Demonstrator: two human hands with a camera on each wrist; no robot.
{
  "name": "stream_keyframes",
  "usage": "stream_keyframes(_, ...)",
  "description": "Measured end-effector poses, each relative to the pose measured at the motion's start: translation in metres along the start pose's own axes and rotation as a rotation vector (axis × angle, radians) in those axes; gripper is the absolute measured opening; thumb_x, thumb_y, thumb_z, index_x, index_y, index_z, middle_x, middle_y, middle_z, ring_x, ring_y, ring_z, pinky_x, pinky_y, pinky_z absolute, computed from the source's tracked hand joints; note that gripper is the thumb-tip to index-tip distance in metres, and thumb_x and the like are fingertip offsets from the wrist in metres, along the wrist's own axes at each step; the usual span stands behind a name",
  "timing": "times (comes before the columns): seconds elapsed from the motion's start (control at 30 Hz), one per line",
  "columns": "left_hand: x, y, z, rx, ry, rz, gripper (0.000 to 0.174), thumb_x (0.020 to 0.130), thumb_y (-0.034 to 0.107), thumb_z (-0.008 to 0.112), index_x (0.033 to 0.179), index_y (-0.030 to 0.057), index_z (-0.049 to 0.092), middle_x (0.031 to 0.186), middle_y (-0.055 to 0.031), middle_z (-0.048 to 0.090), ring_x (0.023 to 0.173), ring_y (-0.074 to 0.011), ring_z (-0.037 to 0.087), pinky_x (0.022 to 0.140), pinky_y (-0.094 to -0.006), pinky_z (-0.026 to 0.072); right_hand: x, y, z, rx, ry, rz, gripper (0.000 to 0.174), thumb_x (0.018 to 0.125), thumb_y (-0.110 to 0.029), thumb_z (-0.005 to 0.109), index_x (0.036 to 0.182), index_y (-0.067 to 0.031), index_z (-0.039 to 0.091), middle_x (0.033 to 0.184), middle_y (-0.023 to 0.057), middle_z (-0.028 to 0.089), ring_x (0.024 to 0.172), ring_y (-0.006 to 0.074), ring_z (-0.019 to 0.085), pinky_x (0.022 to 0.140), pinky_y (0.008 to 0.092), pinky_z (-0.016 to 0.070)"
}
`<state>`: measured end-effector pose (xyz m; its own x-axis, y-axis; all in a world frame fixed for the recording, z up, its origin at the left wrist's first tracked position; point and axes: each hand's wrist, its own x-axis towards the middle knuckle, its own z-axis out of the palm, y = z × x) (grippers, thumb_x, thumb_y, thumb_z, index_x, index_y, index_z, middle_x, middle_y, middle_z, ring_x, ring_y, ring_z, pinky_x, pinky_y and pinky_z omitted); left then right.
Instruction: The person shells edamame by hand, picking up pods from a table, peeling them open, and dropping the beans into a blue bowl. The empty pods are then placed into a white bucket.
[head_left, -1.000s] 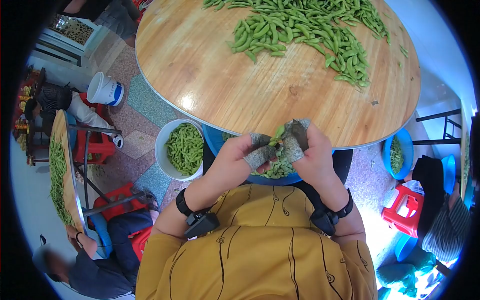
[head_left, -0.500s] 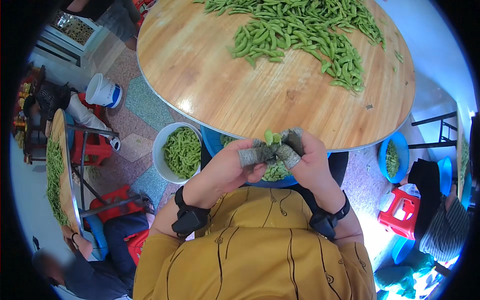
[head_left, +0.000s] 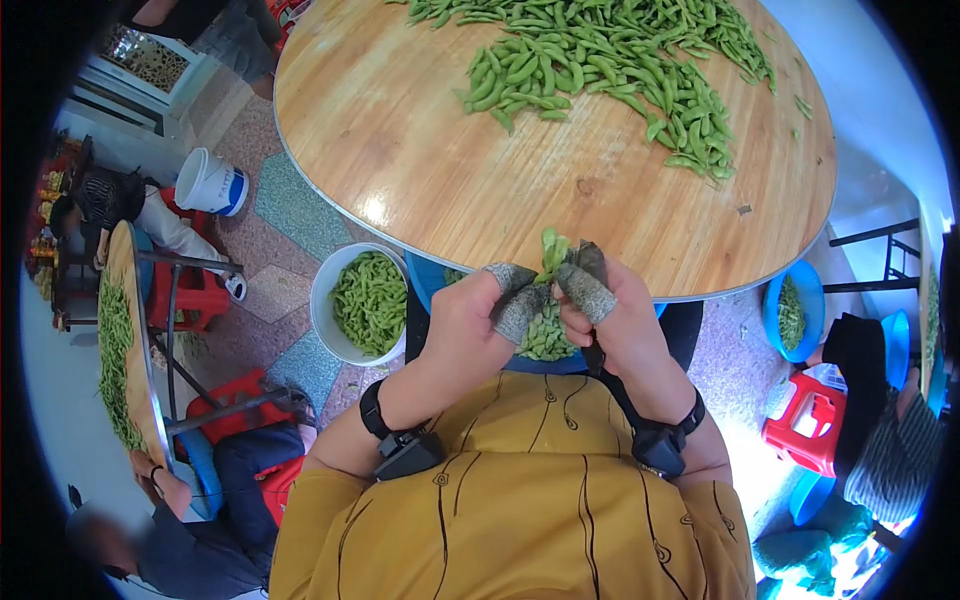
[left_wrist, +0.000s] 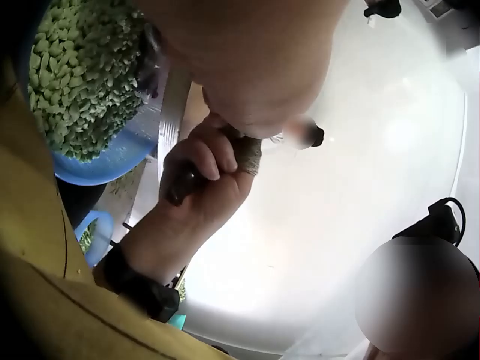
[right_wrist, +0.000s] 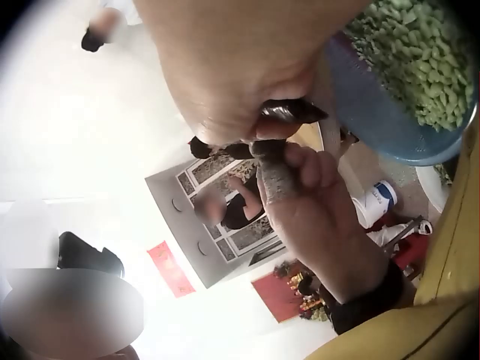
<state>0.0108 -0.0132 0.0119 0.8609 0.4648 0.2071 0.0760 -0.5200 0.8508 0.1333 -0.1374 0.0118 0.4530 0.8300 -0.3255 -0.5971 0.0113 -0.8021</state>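
My left hand [head_left: 465,320] pinches green bean pods [head_left: 552,248] between wrapped thumb and finger, just past the table's near edge. Meeting it is my right hand [head_left: 630,325], with grey wraps on its thumb and forefinger and its fingertips right at the pods. In the left wrist view, the right fingers curl round a dark, smooth handle [left_wrist: 180,187]; it also shows in the right wrist view as a shiny brown end [right_wrist: 289,111]. The rest of this tool is hidden in the grip. Below the hands, a blue basin [head_left: 418,275] holds shelled green beans [head_left: 545,342].
A round wooden table [head_left: 420,170] bears a pile of pods [head_left: 640,70]. Left of my lap stands a white bucket [head_left: 318,300] of pods. Other people sit at a second table [head_left: 150,390] and at the right, near red stools [head_left: 805,425].
Both hands stay together over the basin. The pods, lower between the thumbs half a second ago, now stand more upright. The dark handle has come into sight below my right hand.
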Motion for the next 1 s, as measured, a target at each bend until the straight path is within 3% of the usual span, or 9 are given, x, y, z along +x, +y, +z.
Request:
stream_keyframes(0.1,0.003,0.001,0.001,0.240,0.010,0.150,0.017,0.072,0.004,0.067,0.089,0.0004,0.062,0.073,-0.0144,0.060,0.068,-0.0318,0.061,0.058,-0.0383,0.0479,0.001,-0.010,-0.001,-0.090,0.022,0.061,0.012,0.090,-0.012,0.059,0.097,-0.0031,0.055,0.066,0.0001,0.049,0.052,0.0064,0.041,0.045,0.0217,0.0320)
stream_keyframes(0.33,0.003,-0.004,-0.001,0.547,0.063,0.419,0.023,0.068,0.004,0.069,0.091,0.0037,0.065,0.077,-0.0120,0.063,0.071,-0.0312,0.060,0.060,-0.0376,0.0481,0.006,-0.005,-0.007,-0.113,0.047,0.085,0.012,0.087,-0.006,0.061,0.099,-0.0014,0.059,0.067,-0.0006,0.053,0.052,0.0066,0.045,0.046,0.0226,0.0355)
stream_keyframes(0.43,0.008,-0.005,0.000,0.505,0.131,0.500,0.020,0.066,0.005,0.066,0.086,0.0020,0.063,0.065,-0.0109,0.054,0.063,-0.0301,0.055,0.059,-0.0365,0.0463,0.006,0.002,-0.009,-0.033,0.015,-0.037,0.011,0.087,-0.003,0.060,0.098,-0.0015,0.059,0.068,-0.0010,0.053,0.053,0.0062,0.046,0.047,0.0222,0.0354)
stream_keyframes(0.63,0.002,-0.001,-0.003,0.120,-0.053,0.094,0.015,0.077,0.010,0.067,0.090,0.0023,0.063,0.065,-0.0085,0.056,0.065,-0.0301,0.058,0.063,-0.0382,0.0473,0.004,-0.001,-0.012,-0.037,-0.025,-0.048,0.011,0.087,-0.003,0.061,0.098,-0.0024,0.060,0.071,-0.0005,0.056,0.053,0.0060,0.046,0.048,0.0212,0.0347)
stream_keyframes(0.7,0.000,0.002,-0.003,-0.646,-0.197,-0.393,0.015,0.088,0.016,0.063,0.093,0.0018,0.060,0.068,-0.0045,0.058,0.065,-0.0242,0.060,0.063,-0.0366,0.0472,0.002,-0.004,-0.012,-0.033,-0.064,-0.050,0.012,0.087,-0.004,0.062,0.099,-0.0025,0.059,0.072,-0.0007,0.057,0.054,0.0057,0.046,0.049,0.0210,0.0349)
stream_keyframes(0.73,0.001,0.000,-0.005,-0.646,-0.198,-0.394,0.015,0.088,0.016,0.063,0.093,0.0018,0.060,0.068,-0.0045,0.058,0.065,-0.0242,0.060,0.063,-0.0366,0.0472,0.001,-0.004,-0.012,-0.031,-0.103,-0.053,0.012,0.088,-0.004,0.062,0.099,-0.0026,0.059,0.074,-0.0009,0.057,0.055,0.0054,0.046,0.049,0.0207,0.0352)
stream_keyframes(0.8,0.004,-0.006,-0.009,-1.415,-0.414,-0.597,0.016,0.093,0.018,0.058,0.095,0.0019,0.059,0.071,-0.0010,0.058,0.065,-0.0146,0.057,0.062,-0.0302,0.0466,-0.002,-0.002,-0.012,-0.011,-0.138,-0.076,0.013,0.088,-0.005,0.062,0.100,-0.0028,0.059,0.076,-0.0013,0.058,0.057,0.0050,0.047,0.050,0.0205,0.0356)
stream_keyframes(0.93,0.005,-0.006,-0.010,-1.481,-0.429,-0.568,0.017,0.092,0.019,0.060,0.092,0.0023,0.058,0.071,-0.0026,0.058,0.063,-0.0137,0.055,0.062,-0.0272,0.0461,-0.003,0.000,-0.013,0.023,-0.174,-0.060,0.018,0.088,-0.007,0.064,0.105,-0.0037,0.059,0.084,-0.0023,0.061,0.067,0.0046,0.053,0.055,0.0199,0.0408)
stream_keyframes(1.0,0.003,-0.003,-0.013,-0.845,-0.285,-0.360,0.019,0.091,0.021,0.061,0.094,0.0027,0.058,0.070,-0.0028,0.056,0.064,-0.0161,0.055,0.064,-0.0304,0.0473,-0.004,-0.005,-0.010,-0.101,-0.153,-0.053,0.023,0.087,-0.008,0.065,0.109,-0.0042,0.059,0.087,-0.0021,0.061,0.071,0.0051,0.055,0.059,0.0201,0.0432)
